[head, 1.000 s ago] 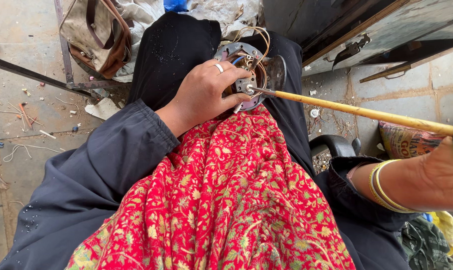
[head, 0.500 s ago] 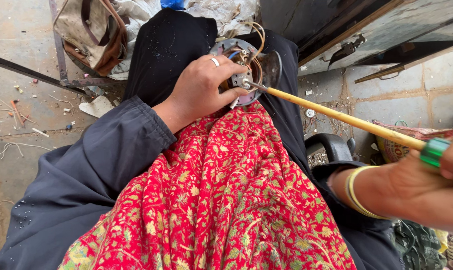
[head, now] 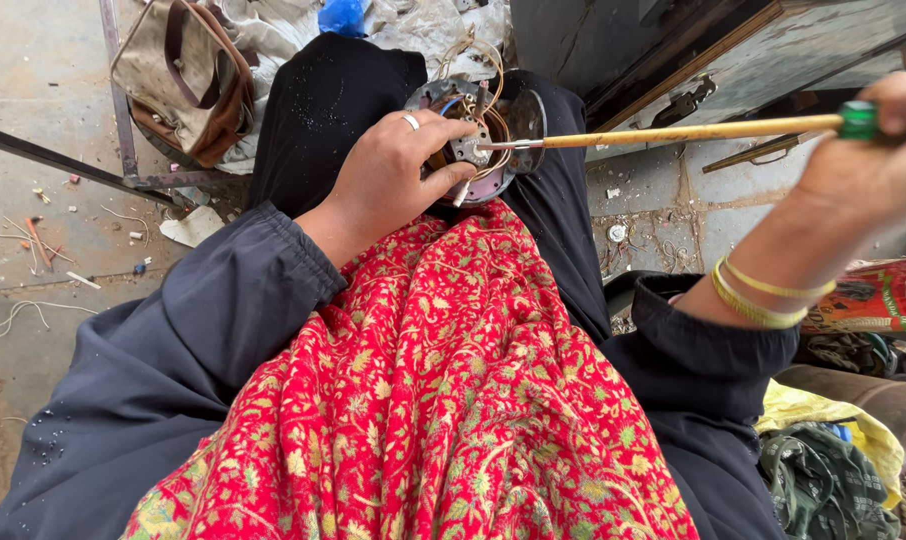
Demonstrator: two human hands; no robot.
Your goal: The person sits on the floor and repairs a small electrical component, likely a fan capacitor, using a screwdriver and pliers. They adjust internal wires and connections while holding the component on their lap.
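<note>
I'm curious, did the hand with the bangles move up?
Yes. The right hand rose, tilting the screwdriver from sloping down to about level with the round metal part.

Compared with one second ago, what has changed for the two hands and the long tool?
The right hand rose toward the upper right, lifting the yellow screwdriver's handle end so the shaft now lies nearly level. Its tip stayed at the centre of the round metal part. The left hand kept its grip on that part.

A tan shoulder bag [head: 188, 75] and wire scraps [head: 33, 310] lie on the concrete floor [head: 33, 180].
</note>
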